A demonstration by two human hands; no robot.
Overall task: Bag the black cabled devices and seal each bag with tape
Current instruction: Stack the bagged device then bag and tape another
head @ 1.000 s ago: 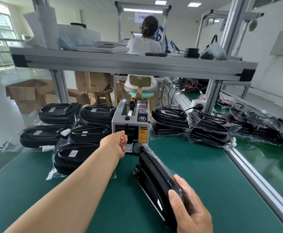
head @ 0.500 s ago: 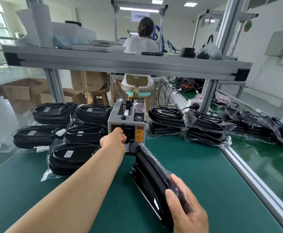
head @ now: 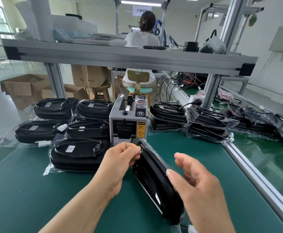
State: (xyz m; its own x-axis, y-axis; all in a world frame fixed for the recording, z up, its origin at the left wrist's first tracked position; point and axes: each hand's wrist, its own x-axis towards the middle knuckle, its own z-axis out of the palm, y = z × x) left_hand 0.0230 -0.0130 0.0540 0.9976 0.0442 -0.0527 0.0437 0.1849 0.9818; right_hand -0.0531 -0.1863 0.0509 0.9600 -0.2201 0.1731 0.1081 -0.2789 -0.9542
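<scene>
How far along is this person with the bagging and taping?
Done, it seems: five bagged devices lie left of the tape dispenser. In hand: another bagged device stands on edge; the left hand pinches its top end, the right hand open beside it. Left: the pile right of the dispenser, possibly unsealed.

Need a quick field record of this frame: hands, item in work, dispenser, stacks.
work surface: green mat
item in work: bagged device, black, in clear bag, on edge between the hands
left hand: pinches the bag's far end, close to the dispenser
right hand: fingers loose, thumb at the device's near side
tape dispenser: grey, upright, behind the item
left stack: bagged units, left of dispenser
right stack: bagged units, right of dispenser
tape piece: cannot tell
</scene>
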